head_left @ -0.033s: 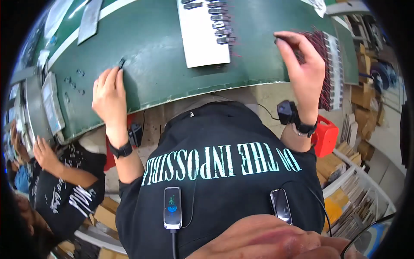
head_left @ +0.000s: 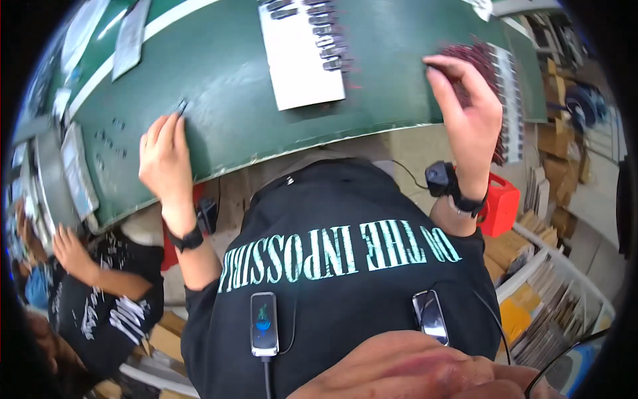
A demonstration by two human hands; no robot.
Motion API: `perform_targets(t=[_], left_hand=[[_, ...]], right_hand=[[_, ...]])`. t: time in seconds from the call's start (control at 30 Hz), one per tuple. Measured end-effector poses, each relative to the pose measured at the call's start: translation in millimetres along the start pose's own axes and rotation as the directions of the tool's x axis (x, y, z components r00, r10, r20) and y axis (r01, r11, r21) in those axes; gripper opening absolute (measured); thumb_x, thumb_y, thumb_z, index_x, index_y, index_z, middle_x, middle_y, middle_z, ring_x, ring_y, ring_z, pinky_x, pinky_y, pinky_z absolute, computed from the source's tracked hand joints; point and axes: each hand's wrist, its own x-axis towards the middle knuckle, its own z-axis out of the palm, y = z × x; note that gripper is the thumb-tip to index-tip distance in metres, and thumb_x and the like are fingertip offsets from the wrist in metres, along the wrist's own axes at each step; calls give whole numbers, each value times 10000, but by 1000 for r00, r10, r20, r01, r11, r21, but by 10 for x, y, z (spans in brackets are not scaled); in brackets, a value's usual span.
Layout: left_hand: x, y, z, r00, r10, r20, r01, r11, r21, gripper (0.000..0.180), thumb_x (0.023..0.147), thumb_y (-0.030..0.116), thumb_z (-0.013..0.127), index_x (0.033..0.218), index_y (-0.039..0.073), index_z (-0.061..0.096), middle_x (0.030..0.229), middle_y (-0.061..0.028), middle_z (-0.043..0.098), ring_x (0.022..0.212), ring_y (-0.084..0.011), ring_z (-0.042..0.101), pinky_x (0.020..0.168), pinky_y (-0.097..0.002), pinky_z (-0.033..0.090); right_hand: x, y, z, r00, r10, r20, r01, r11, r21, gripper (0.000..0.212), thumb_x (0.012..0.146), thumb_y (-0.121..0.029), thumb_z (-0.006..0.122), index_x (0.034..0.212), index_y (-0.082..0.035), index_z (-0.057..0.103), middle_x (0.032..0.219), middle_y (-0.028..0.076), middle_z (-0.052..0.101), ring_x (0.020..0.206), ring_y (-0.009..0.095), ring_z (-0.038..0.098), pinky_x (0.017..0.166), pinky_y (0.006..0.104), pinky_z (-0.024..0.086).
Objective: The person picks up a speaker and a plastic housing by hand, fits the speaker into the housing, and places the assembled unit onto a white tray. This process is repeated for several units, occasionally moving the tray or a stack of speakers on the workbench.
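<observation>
At the bottom of the frame the person's black printed shirt (head_left: 345, 266) fills the centre, with two small dark devices (head_left: 264, 324) clipped to it; the skin-toned shape at the very bottom edge is too close and blurred to make out.

Above it, at left of centre, the left hand (head_left: 163, 163) lies on the green table (head_left: 239, 100) near its front edge, fingers stretched up toward a small dark part (head_left: 181, 106) at the fingertips. Whether it is pinched or only touched cannot be told. A black wristband (head_left: 186, 238) sits on that wrist.

At the right, the right hand (head_left: 468, 110) is raised over the table edge, fingers curled narrow with the tips drawn together at the left side of a dark red bundle of thin pieces (head_left: 482, 60). The hand covers much of the bundle, so what the fingers hold is unclear. A black watch-like band (head_left: 468, 203) and a small black unit sit at this wrist.

Farther up, between the hands, a white sheet (head_left: 299, 60) carries a row of small grey parts (head_left: 325, 33) along its right side, cut off by the top edge. More small dark parts (head_left: 109, 136) are scattered left of the left hand.

In the lower left another person's hand (head_left: 70, 249) and black sleeve show, partly cropped by the fisheye rim.
</observation>
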Motion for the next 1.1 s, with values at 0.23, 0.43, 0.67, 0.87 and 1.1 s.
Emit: perform_targets(t=[0.23,0.43,0.67,0.87,1.1], left_hand=[[-15,-189,-31,992,-104,67,115,977,-181,151,905,152,721,1008,42,734,1018,-98,705,938,-272,663,823,-374,518],[70,-206,98,990,-97,103,114,978,-174,224,937,185,695,1105,38,708,1022,-105,686,882,-232,669,782,-344,516],[104,-88,88,969,-207,135,229,958,-171,252,954,163,680,1165,25,681,1049,-101,697,845,-190,677,776,-307,536],[242,320,0,896,-364,254,385,352,-853,278,941,54,689,1184,-75,645,1020,-78,677,888,-149,668,804,-271,566],[405,770,-107,881,-196,430,452,86,-888,322,931,25,682,1236,-68,637,1018,-91,694,885,-150,683,831,-272,571]], right_hand=[[-57,162,-1217,987,108,-123,-131,972,-197,182,952,-76,640,1103,11,694,1017,27,694,925,98,619,847,228,475],[609,1361,-1802,995,26,93,7,944,-331,264,969,-163,638,1167,3,687,1024,41,710,941,96,632,858,252,492],[1014,1603,-1671,956,102,275,-10,949,-314,242,930,-165,666,1103,3,686,960,77,697,910,132,637,819,289,504],[1258,1923,-1772,875,170,454,-62,968,-242,251,947,-182,679,1118,2,683,884,8,654,840,88,591,778,256,491],[1181,1753,-1834,903,152,401,-53,968,-246,214,959,-155,660,1094,11,672,901,-8,639,842,66,563,780,233,463]])
